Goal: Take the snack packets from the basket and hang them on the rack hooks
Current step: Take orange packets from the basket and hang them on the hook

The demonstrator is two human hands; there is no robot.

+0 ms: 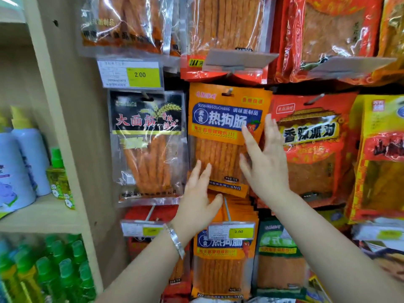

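Smooth the orange packet point(225, 132) flat on its hook point(228, 91), left hand point(197, 193) and right hand point(265, 162) spread, grasping nothing, square under the rack's point(175, 84) upper row.

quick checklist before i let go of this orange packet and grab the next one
1. Orange packet on its hook: ok, the hook passes through the hang hole.
2. Packet hangs straight: ok, roughly.
3. Left hand free: ok, open, at the packet's lower edge.
4. Right hand free: ok, open, fingers spread.
5. Neighbouring black packet and red packet undisturbed: ok.
6. Basket stock: cannot tell, not in view.
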